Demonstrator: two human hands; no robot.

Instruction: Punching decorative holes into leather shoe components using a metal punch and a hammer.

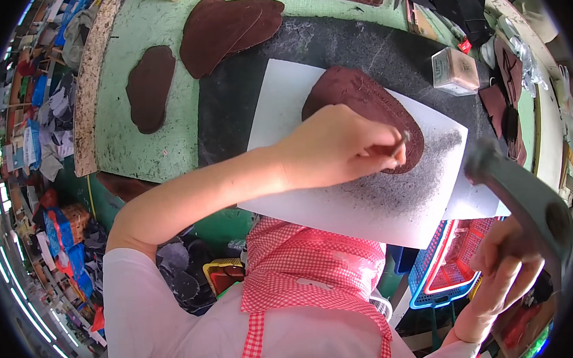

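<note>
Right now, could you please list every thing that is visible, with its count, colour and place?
Leather piece being worked: 1, dark brown, on the white sheet.
White sheet: 1, white with grey speckles, on the black slab.
Black slab: 1, black, on the green table.
Green table: 1, worn green.
Loose leather pieces: about 3, dark brown, upper left of the table.
Small box: 1, pale, on the slab at right.
Plastic basket: 1, blue and red, below the table.
Checked apron: 1, red and white, on the person.
Left hand: holds a small metal punch on the leather.
Right hand: grips a grey hammer, raised.
</note>
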